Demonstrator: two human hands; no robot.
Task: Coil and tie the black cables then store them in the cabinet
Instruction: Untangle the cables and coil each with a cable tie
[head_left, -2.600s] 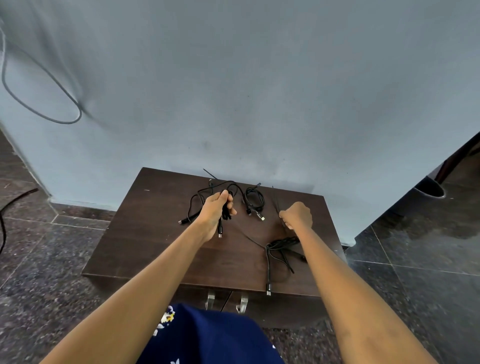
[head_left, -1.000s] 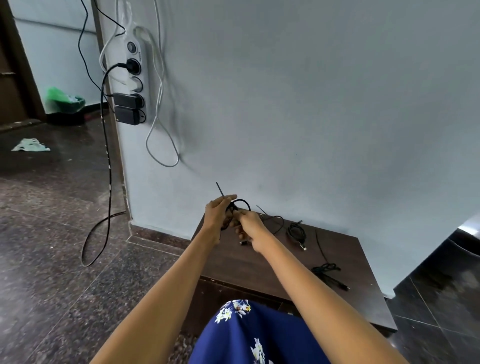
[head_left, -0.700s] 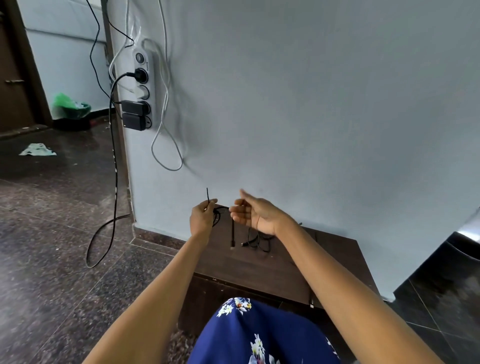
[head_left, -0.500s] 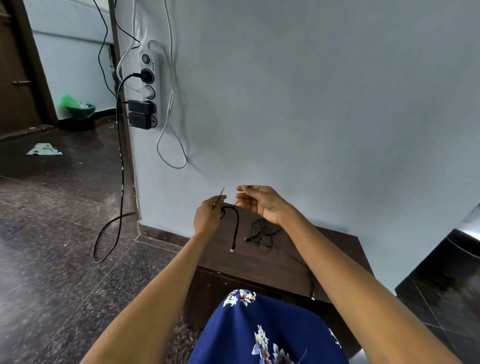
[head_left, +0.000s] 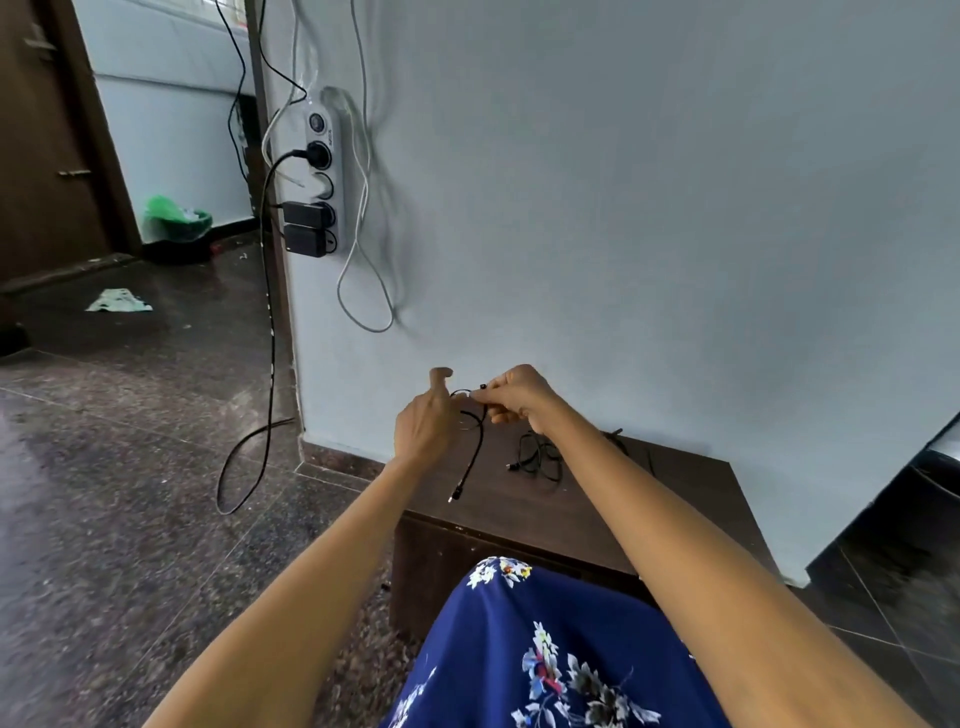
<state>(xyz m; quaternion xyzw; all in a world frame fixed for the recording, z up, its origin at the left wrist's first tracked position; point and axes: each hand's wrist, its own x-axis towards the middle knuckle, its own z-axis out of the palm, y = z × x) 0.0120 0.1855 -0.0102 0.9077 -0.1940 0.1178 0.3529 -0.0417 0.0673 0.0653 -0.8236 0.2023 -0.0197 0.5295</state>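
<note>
Nearest is blue floral clothing (head_left: 545, 654), just in front of the dark wooden table (head_left: 675, 499). Above the table's left end, the left hand (head_left: 423, 423) and right hand (head_left: 519, 397) meet, both pinching a black cable (head_left: 470, 457) whose plug end dangles toward the table. Another black cable (head_left: 540, 460) lies on the table behind. Farther, left of the table, a power strip (head_left: 324, 182) hangs on the wall.

Cabinet top (head_left: 675, 499): bare wood at the right and front. A loose cable bundle (head_left: 540, 460) lies near the wall (head_left: 623, 208) behind. Both forearms cross above the left part, and a dangling cable (head_left: 470, 457) hangs between them.
</note>
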